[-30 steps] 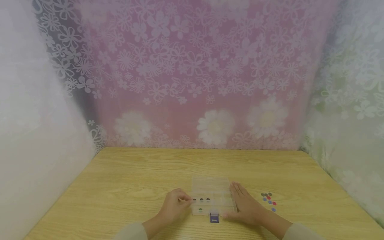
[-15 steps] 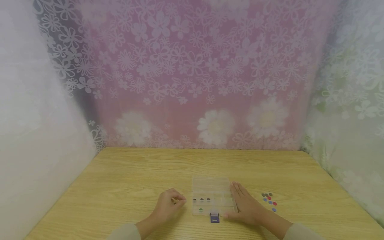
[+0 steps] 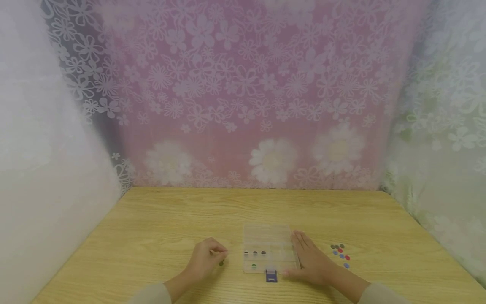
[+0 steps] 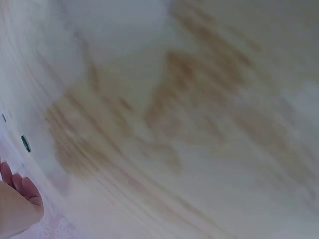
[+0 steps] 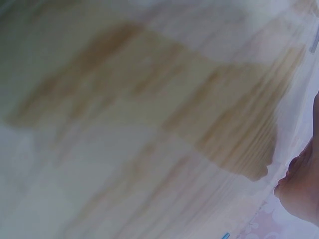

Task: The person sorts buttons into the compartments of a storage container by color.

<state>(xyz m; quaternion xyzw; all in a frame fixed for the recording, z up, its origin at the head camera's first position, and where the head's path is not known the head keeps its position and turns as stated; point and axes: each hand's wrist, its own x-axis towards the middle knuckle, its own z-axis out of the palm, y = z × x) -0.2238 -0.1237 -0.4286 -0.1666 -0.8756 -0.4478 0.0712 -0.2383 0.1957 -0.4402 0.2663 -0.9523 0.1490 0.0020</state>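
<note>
A clear plastic compartment box (image 3: 279, 267) with a dark blue latch (image 3: 271, 276) is on the table. Several dark discs (image 3: 255, 253) show in its middle row, and one green disc (image 3: 254, 266) in the front row. My left hand (image 3: 203, 259) is left of the box, fingers bent, thumb and index tips close together; I see nothing between them. Just below those fingertips lies a dark green disc (image 3: 221, 263), also visible as a green disc (image 4: 26, 144) in the left wrist view. My right hand (image 3: 313, 261) rests along the box's right side, fingers straight.
Right of my right hand lie several loose small discs: blue (image 3: 341, 256), red (image 3: 347, 257) and dark green (image 3: 342, 246). The wood-grain table (image 3: 182, 211) ends at a flowered pink curtain (image 3: 228, 84); pale sheets hang on both sides.
My left hand has drawn away leftward from the box's left edge, and the dark green disc under it has come into sight. My right hand and the box have stayed put.
</note>
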